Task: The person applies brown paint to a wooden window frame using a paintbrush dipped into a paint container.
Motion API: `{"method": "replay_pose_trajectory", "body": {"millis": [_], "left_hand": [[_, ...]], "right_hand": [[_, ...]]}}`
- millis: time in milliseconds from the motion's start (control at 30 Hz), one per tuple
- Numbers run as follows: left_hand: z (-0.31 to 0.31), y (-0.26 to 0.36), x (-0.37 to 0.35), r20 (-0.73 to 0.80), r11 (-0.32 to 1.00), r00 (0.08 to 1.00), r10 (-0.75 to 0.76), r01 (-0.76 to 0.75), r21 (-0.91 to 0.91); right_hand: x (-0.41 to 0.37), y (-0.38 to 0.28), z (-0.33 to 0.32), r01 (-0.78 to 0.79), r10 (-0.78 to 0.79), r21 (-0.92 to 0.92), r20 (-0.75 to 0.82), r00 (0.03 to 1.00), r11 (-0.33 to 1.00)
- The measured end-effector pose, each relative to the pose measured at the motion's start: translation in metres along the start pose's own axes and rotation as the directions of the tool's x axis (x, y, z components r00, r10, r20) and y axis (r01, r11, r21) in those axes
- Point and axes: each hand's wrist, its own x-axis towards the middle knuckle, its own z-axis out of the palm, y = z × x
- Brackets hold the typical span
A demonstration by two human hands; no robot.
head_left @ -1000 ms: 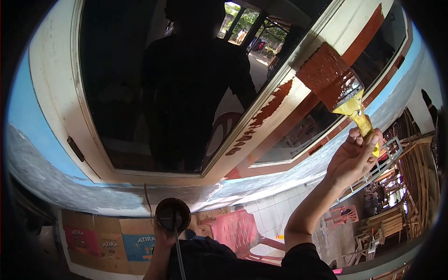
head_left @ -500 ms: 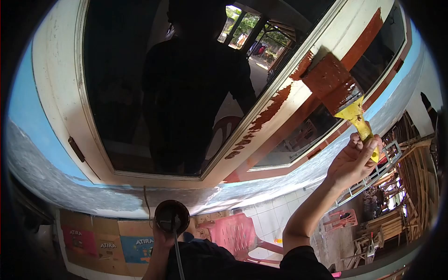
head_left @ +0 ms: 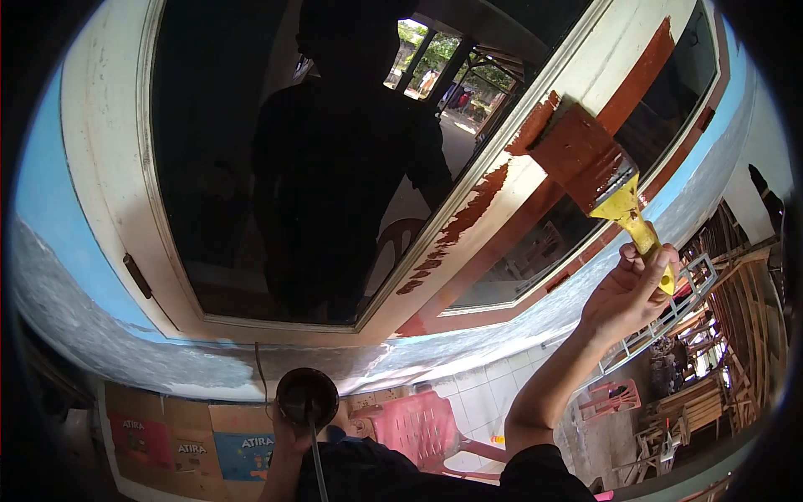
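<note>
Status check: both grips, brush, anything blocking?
Right grip closed on brush, bristles at white frame. Left grip holding round container low. Nothing visible blocking brush; pink chair sits below.

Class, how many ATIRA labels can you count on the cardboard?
3: one label on the pink patch, one on bare cardboard, one on the blue patch. The left arm may hide more.

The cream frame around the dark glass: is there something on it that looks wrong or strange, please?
The red-brown streak beside the dark glass looks odd: its edges are ragged, and toward the lower corner of the frame it breaks into separate dabs. Perhaps this is only unfinished work, as the paintbrush is close by.
</note>
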Motion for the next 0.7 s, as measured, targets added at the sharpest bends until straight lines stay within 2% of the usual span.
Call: {"method": "replay_pose_trajectory", "body": {"millis": [100, 233, 333, 467, 700], "left_hand": [[0.003, -0.001, -0.001, 0.003, 1.0, 1.0, 0.004, -0.004, 0.015], [0.01, -0.001, -0.004, 0.023, 1.0, 1.0, -0.001, 0.001, 0.021], [-0.007, -0.003, 0.004, -0.011, 0.999, 0.999, 0.036, -0.035, 0.022], [-0.01, -0.003, 0.004, -0.033, 0.999, 0.999, 0.033, -0.033, 0.0], [0.001, -0.006, 0.002, -0.049, 1.0, 0.999, 0.017, -0.016, 0.01]], "right_hand": [[0.0, -0.005, 0.014, 0.0, 0.0, 0.026, -0.003, 1.0, 1.0], [-0.005, 0.001, 0.021, 0.034, -0.035, -0.053, -0.007, 0.999, 0.998], [-0.007, -0.002, 0.012, 0.0, -0.005, -0.089, -0.058, 0.998, 0.996], [-0.001, -0.002, -0.001, 0.002, -0.004, -0.031, -0.06, 0.998, 1.0], [-0.007, -0.004, 0.016, -0.001, 0.001, -0.017, -0.05, 0.999, 1.0]]}}
